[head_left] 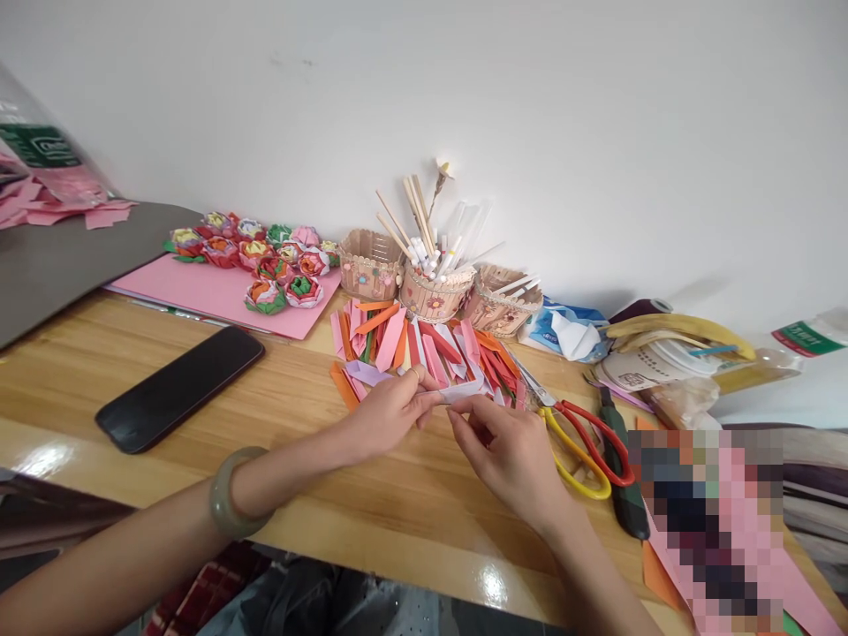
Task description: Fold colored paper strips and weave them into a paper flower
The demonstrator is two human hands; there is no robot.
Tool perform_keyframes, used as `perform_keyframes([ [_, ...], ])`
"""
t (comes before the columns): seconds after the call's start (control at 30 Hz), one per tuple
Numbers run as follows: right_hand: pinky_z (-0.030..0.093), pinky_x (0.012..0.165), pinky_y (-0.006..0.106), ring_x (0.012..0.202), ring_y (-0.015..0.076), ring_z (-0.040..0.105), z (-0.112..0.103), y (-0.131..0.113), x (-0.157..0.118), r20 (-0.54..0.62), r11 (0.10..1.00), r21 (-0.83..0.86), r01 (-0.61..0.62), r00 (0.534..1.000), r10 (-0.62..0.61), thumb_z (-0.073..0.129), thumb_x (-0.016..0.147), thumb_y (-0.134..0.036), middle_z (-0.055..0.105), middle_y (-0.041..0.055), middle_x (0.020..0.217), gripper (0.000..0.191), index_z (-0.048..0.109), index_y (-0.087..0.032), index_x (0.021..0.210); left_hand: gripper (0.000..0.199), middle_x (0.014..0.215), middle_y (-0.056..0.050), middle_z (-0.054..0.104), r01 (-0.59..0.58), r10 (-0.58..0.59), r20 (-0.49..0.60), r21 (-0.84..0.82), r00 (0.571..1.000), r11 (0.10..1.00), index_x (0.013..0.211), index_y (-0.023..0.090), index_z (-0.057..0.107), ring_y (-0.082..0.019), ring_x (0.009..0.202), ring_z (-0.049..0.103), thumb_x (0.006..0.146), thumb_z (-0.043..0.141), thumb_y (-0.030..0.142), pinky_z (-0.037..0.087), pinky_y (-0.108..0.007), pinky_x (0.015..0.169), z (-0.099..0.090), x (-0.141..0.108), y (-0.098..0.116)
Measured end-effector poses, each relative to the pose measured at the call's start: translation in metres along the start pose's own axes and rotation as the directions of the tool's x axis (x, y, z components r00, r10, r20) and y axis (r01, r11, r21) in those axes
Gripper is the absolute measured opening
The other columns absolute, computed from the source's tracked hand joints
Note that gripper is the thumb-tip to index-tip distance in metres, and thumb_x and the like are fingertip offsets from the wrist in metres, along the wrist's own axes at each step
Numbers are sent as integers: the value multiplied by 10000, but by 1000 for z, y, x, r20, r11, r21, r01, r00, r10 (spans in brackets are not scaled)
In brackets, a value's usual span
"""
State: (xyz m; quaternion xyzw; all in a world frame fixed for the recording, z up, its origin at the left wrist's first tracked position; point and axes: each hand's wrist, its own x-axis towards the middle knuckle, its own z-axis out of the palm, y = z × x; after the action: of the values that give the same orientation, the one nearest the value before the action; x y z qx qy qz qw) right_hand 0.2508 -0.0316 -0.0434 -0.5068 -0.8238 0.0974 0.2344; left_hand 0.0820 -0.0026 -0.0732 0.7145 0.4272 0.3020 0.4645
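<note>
Between my two hands is a pale lilac folded paper strip [462, 390], held above the table. My left hand [401, 402] pinches its left end between thumb and fingers. At the near right edge of the strip, my right hand [500, 442] has its fingers curled, with the thumb and index finger close to the paper. Just behind lies a pile of folded paper pieces [390, 340] in pink, orange, red and lilac. Scissors [583, 437] with one red and one yellow handle rest to the right of my right hand.
A black phone [180, 389] lies at left. Folded paper flowers [271, 269] sit on pink paper [172, 287]. Three small baskets [434, 296] stand by the wall, the middle one full of pens and sticks. A cup [639, 367] and a green-handled tool [626, 477] are at right.
</note>
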Motion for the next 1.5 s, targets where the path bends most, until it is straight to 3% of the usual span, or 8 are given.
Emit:
perform_keyframes([
  [0.13,287,464,186,421,85,424,0,0,0,-6,999,33,3,1000,-3,443,848,-241,519,-33,501,178,606,-180,810,224,579,46,460,43,-23,63,-351,998,935,791,162,442,-89,544,441,839,413,380,338,-222,544,0,5,1],
  [0.37,320,478,189,464,96,493,3,-1,3,26,996,85,17,999,-19,417,859,-210,601,3,590,188,598,-162,841,326,490,70,413,157,-149,63,-593,987,790,689,159,426,-56,452,318,739,535,462,207,-210,459,3,7,8],
  [0.63,374,551,207,557,122,542,-5,4,6,138,983,183,-14,990,-12,402,875,-231,630,25,667,198,589,-168,859,315,450,83,333,270,-187,196,-745,963,610,617,156,392,-35,413,218,763,559,380,121,-218,438,0,3,9],
  [0.77,361,536,201,540,106,506,-9,7,8,172,966,258,-25,985,-20,399,887,-261,593,7,643,216,581,-166,821,299,439,86,326,352,-181,301,-794,936,496,629,161,378,-35,406,216,768,569,345,120,-202,431,-3,2,9],
  [0.93,361,519,200,477,85,440,-8,12,10,218,940,331,-80,976,6,417,882,-288,517,-29,566,233,577,-155,778,274,425,82,311,388,-151,359,-819,921,423,627,160,368,-35,401,201,789,547,290,113,-197,426,-5,2,7],
  [1.23,407,452,185,497,90,455,-4,21,12,262,789,592,-164,965,5,498,837,-363,541,-15,613,252,646,-159,860,193,420,84,317,404,-58,417,-825,907,394,684,152,415,-33,394,180,805,520,259,119,-193,424,-6,-2,8],
  [1.4,419,447,187,480,84,472,-4,25,14,280,821,565,-82,955,-97,470,840,-260,584,2,641,237,673,-146,799,204,431,82,319,445,-51,487,-747,872,494,673,156,408,-31,387,193,778,537,273,109,-208,425,-7,-3,12],
  [1.5,412,430,178,476,82,497,-4,28,14,307,842,531,-93,948,-88,449,826,-190,614,17,684,229,673,-143,814,207,479,75,336,426,-94,462,-693,882,582,666,156,400,-28,400,250,737,560,266,103,-215,431,-8,-4,16],
])
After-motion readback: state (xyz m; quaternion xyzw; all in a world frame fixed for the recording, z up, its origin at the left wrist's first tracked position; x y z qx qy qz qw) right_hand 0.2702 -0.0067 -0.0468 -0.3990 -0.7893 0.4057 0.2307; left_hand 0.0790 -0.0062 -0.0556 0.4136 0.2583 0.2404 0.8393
